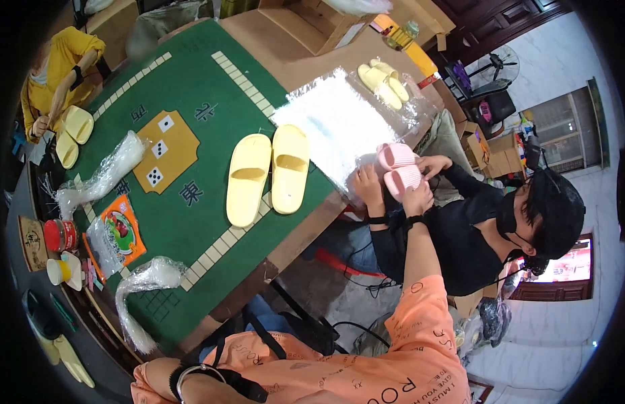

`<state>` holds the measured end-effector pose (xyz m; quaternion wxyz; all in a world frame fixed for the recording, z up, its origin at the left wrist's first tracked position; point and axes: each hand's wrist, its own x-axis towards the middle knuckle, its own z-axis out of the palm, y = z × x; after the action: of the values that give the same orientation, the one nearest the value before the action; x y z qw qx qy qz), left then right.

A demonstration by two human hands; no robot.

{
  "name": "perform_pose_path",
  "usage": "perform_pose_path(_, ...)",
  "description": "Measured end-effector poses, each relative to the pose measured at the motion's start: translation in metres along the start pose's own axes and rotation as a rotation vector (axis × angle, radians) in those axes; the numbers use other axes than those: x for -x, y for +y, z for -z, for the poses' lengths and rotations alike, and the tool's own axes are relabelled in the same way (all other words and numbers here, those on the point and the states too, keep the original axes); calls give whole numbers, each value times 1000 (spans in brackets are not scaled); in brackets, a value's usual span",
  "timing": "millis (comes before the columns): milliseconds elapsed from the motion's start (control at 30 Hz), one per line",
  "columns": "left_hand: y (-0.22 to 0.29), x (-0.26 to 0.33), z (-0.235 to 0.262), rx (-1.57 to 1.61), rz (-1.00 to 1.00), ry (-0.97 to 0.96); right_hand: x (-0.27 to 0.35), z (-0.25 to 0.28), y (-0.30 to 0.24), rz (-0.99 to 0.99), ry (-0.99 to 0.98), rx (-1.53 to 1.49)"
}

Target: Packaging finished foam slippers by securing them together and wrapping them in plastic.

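Nearest, at six o'clock, is someone in an orange shirt (306, 370); their left hand is out of view, so I can't tell its grip. Toward ten, crumpled plastic (157, 275) lies on the green mat (198, 94), seemingly kept within reach. At one, their right hand (418, 200) is closed on the edge of pink slippers (401, 180); a co-worker (454, 236) in black also has a hand (434, 165) there, probably helping hold the two together. Around twelve, yellow slippers (248, 192) sit side by side, neatly matched. Beyond lies shiny sheeting (336, 128), perhaps protecting the tabletop. Farthest, near eleven, is a person (56, 71) in yellow.
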<state>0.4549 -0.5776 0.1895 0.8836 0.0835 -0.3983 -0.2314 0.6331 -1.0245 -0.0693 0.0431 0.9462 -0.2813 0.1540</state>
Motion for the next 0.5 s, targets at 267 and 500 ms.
perform_pose_path(267, -18, 22, 0, -329, 2, 277, -12, 28, -43, -153, 86, -40)
perform_pose_path(500, -25, 90, 68, -837, 673, 829, 8, 56, -72, 197, -31, -103)
